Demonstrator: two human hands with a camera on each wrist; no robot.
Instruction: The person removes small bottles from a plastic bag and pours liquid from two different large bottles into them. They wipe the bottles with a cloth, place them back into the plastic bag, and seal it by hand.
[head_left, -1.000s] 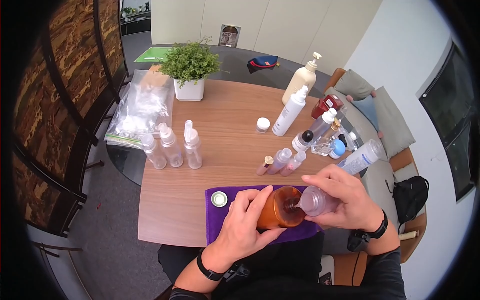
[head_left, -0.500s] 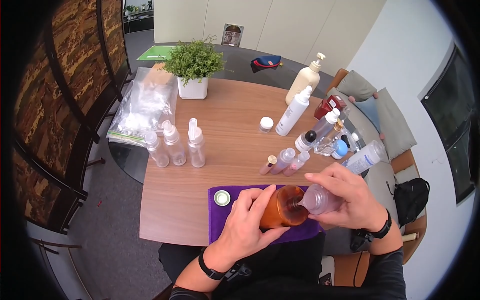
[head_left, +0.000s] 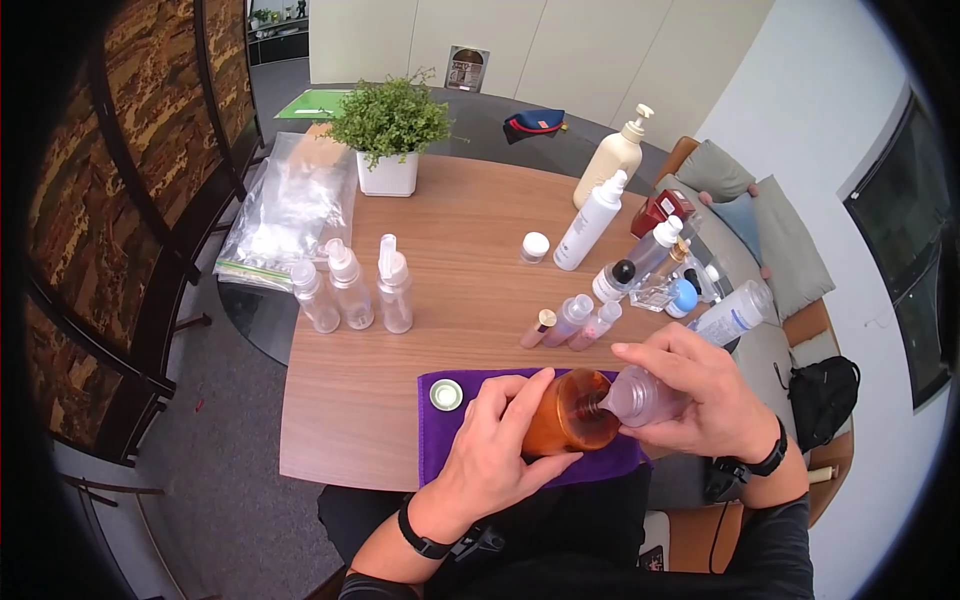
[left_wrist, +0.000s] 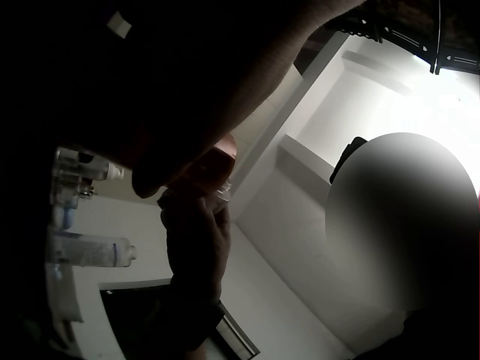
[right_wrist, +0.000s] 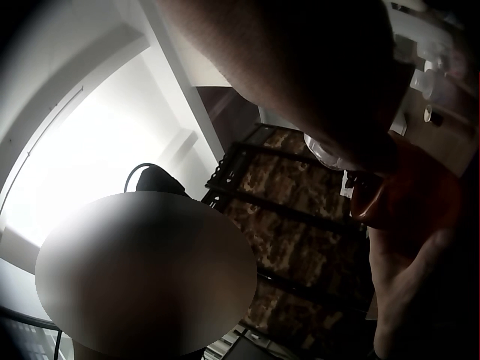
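The left hand (head_left: 492, 440) has its grip curled round an amber, see-through round bottle (head_left: 570, 412), held tilted above a purple cloth (head_left: 440, 440) at the near edge of the wooden table (head_left: 350, 410). The right hand (head_left: 703, 392) grips a clear, pinkish plastic bottle (head_left: 648, 397), its tapered end meeting the mouth of the amber bottle. On the cloth's left part lies a small round whitish-green cap (head_left: 446, 395).

Beyond the hands, two small pink-tinted bottles (head_left: 573, 312) (head_left: 598, 324) stand beside a slim tube with a gold-coloured cap (head_left: 543, 322). Farther back are a white-lidded jar (head_left: 534, 247), a white spray bottle (head_left: 590, 225) and a cream pump bottle (head_left: 609, 160). Three clear empty-looking bottles (head_left: 352, 290) stand on the left, near a clear plastic bag (head_left: 290, 205) and a green plant in a white pot (head_left: 388, 173).
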